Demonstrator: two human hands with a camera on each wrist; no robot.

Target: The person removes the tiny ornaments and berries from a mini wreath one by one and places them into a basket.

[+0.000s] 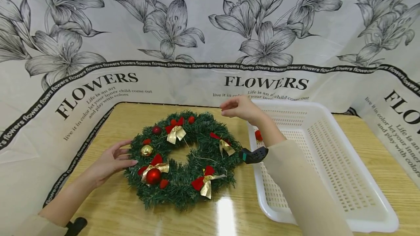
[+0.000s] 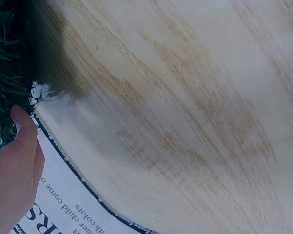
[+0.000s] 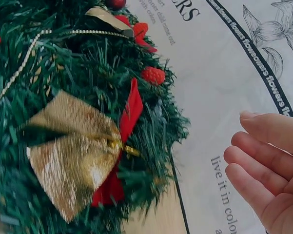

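A green Christmas wreath [image 1: 183, 196] lies on the wooden table, trimmed with red and gold bows, baubles, small red berries and a thin gold bead string. My left hand [image 1: 109, 163] holds its left edge, thumb over the greenery and fingers at the outer side. The left wrist view shows the thumb [image 2: 24, 122] against the needles; the other fingertips are mostly hidden there. Beyond the wreath's upper right, my right hand [image 1: 242, 110] hovers with fingers loosely bent and nothing in them. In the right wrist view a gold and red bow [image 3: 78, 151] is near that hand.
A white plastic basket [image 1: 328, 115] with slotted walls stands right of the wreath, partly behind my right forearm. A small red item [image 1: 258, 135] shows inside its left wall. White flower-printed cloth [image 1: 183, 83] rises behind the table and along its sides.
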